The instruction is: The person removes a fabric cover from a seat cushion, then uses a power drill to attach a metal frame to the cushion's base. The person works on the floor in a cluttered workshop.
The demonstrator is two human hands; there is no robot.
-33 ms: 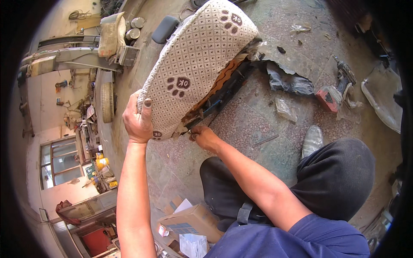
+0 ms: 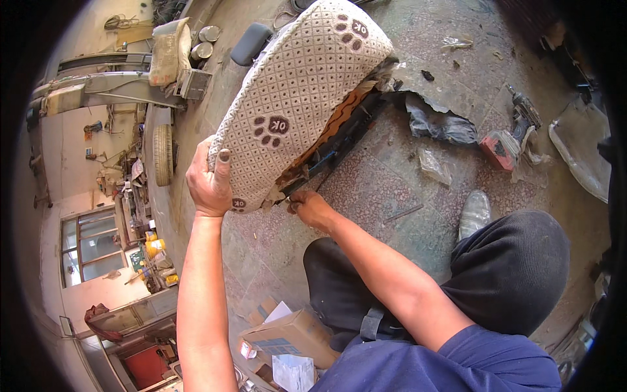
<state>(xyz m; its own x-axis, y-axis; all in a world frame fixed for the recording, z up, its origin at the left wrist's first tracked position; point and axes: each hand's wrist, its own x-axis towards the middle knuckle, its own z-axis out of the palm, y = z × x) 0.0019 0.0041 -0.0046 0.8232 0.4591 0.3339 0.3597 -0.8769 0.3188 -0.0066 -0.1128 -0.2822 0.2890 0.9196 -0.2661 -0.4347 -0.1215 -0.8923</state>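
Note:
A vehicle seat part stands tilted on the floor in front of me, covered in beige diamond-patterned fabric with brown paw prints. Its right side is uncovered, showing a dark frame and torn brown-orange material. My left hand grips the seat's near left corner, thumb on top of the fabric and fingers wrapped behind it. At the near lower corner, my right hand is closed in a pinch beside the cover's edge. What its fingertips hold is too small to make out. A dark grey headrest shows behind the seat.
Torn dark sheeting, a clear plastic scrap and a power tool by a red box lie to the right. An open carton is near my knee. A tyre stands at left; a thin rod lies on the floor.

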